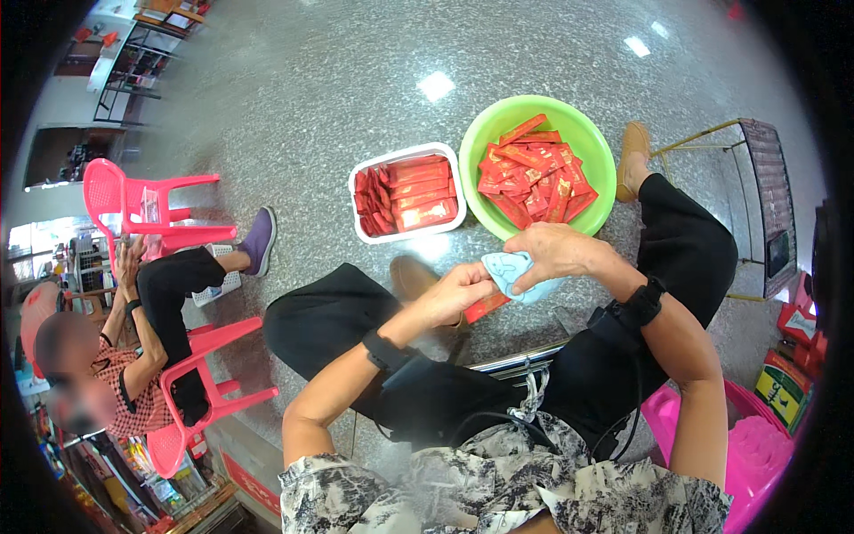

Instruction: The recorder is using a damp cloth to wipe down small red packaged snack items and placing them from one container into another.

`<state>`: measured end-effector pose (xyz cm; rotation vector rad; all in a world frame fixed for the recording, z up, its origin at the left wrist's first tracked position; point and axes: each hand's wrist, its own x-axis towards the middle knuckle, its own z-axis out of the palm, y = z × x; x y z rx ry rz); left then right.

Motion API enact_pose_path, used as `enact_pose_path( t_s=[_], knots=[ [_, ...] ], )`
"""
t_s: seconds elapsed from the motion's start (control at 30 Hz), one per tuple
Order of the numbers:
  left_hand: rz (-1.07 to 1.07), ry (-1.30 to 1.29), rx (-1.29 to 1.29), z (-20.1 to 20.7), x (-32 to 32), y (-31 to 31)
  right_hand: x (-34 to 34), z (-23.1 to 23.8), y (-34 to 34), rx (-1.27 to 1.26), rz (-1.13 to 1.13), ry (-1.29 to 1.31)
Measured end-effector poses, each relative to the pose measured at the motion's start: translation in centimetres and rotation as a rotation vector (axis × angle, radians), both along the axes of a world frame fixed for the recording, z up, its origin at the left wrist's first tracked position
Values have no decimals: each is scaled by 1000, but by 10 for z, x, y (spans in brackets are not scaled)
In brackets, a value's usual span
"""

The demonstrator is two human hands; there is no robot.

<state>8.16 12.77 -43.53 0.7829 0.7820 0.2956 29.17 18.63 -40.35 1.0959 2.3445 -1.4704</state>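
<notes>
My right hand (560,256) is closed round a light blue cloth (514,272) with dark line drawings on it, bunched above my lap. To its left, my left hand (456,295) is closed, its fingertips meeting the cloth's edge. A slim red packet (487,307) pokes out beneath the left fingers, which seem to grip it; part of it is hidden. Beyond my hands stands a round green basin (607,182) heaped with loose red packets (535,171). Beside it, a white rectangular tub (363,233) holds more red packets (418,194), mostly lined up in rows.
On the left, another person (142,369) sits with raised hands near two pink plastic chairs (147,191). A white basket (222,289) stands by that person's leg. At right is a metal-framed stand (769,200); a bright pink plastic seat (756,449) lies at my right side.
</notes>
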Motion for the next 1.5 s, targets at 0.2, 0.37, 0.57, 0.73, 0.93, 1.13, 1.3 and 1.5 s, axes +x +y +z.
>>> enact_pose_path(
  t_s=[0.2,0.37,0.57,0.73,0.93,1.13,1.3,1.5],
  knots=[
    [143,39,-90,-28,10,9,12,-12,1,107,-70,-135],
    [475,-45,-13,-18,12,38,28,-15,13,3,-509,60],
    [648,-121,-29,-9,15,44,8,-10,16,-409,-797,330],
    [655,-92,-26,-3,15,46,14,-19,13,-469,-693,290],
    [689,-149,-32,-11,2,52,10,-2,13,-396,-686,184],
    [902,-199,-53,-7,-5,69,15,-15,13,-266,-613,156],
    [913,-121,13,-9,-21,87,27,-19,15,-31,-716,196],
    [652,-64,-98,-17,3,67,16,8,30,-69,-954,594]
  ],
)
